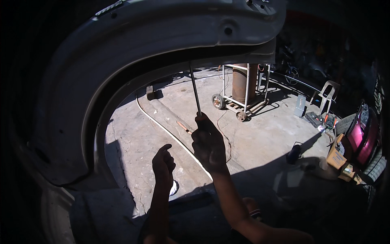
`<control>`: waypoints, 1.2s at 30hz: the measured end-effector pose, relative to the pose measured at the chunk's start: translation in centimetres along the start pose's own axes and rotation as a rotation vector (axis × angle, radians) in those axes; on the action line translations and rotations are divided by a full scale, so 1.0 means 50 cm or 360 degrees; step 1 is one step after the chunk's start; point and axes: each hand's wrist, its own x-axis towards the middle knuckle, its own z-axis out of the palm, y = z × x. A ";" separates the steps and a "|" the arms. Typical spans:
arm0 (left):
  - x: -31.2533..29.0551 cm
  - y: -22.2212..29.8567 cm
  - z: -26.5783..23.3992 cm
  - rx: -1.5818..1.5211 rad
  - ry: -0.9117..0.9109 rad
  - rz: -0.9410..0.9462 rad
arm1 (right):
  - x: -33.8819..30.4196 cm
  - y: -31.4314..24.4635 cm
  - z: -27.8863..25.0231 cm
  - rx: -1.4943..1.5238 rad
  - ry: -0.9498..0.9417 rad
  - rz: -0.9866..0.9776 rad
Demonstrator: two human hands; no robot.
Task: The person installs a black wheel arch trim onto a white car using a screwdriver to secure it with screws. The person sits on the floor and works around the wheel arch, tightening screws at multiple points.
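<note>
My right hand (209, 142) is closed in a fist around a long screwdriver (195, 91); the fist hides its handle. Its thin metal shaft points up, and the tip meets the dark gap under the lower lip of a grey car body panel (162, 30), where I cannot see its end. The curved panel arches over the top and left of the view. Lower and to the left, my left hand (164, 164) hangs in the air with its fingers curled and its thumb up, touching neither the tool nor the panel. Both hands are in deep shadow.
Beyond the panel, a white wheeled frame (247, 87) carries rusty cylinders (240, 83) on the concrete floor (170, 103). A pale hose (164, 129) runs across the floor. At right are a plastic chair (328, 91), cardboard boxes (336, 156) and a magenta car part (358, 128).
</note>
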 end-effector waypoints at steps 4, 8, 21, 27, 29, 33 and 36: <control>0.028 0.084 0.163 -0.0048 -0.0272 0.0293 | 0.007 -0.003 -0.010 -0.1197 0.0324 -0.0366; 0.091 0.087 0.191 -0.0760 -0.0557 0.0002 | -0.008 -0.017 -0.007 0.0769 0.0046 0.0210; 0.015 0.189 0.305 0.0277 -0.0648 0.0285 | 0.003 -0.042 0.033 0.0496 0.0157 0.0443; 0.008 0.200 0.328 0.0638 -0.0439 0.0586 | 0.000 0.002 0.042 -0.1779 0.0451 -0.0238; 0.004 0.200 0.331 0.0634 -0.0457 0.0662 | -0.002 -0.010 0.049 -0.1604 0.0459 -0.0074; 0.000 0.207 0.336 0.0565 -0.0471 0.0588 | -0.008 -0.062 0.065 -0.1263 0.0453 0.0245; -0.009 0.210 0.339 0.0571 -0.0428 0.0504 | -0.009 -0.052 0.071 -0.1395 0.0441 0.0012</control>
